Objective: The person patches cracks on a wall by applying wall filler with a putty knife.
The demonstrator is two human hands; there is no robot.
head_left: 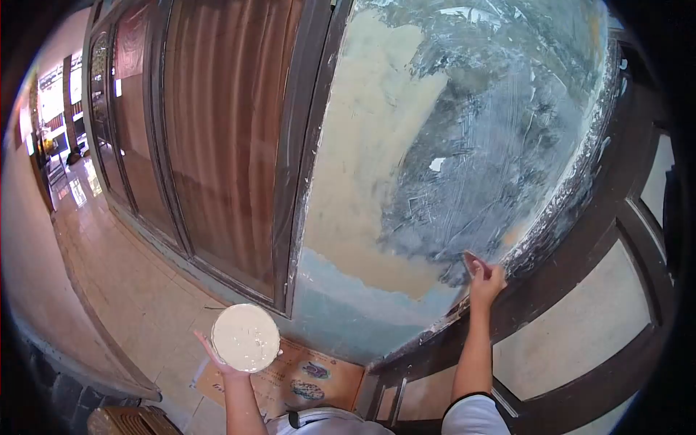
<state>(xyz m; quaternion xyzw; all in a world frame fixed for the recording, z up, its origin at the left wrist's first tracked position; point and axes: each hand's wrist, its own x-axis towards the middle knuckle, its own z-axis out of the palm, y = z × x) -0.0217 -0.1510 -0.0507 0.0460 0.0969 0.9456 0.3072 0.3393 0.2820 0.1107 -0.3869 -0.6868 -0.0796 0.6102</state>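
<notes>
Scraper (475, 266), flat and reddish, pinched between fingers and thumb of right hand (489, 285), at lower right of patchy wall (486, 174); contact unclear. Left hand (220, 360) cupped about round container (245, 338) of cream paste, grip partly hidden below. Cream coat (359, 174) covers wall's left side, beside curtained window (225, 130). Printed cardboard (337, 388) on floor (130, 268) beneath.

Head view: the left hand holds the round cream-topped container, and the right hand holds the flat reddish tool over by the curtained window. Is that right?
Not quite: the tool's place is wrong. The head view shows the right hand holding the flat reddish tool at the lower right of the patchy wall. The left hand does hold the round cream-topped container.
</notes>
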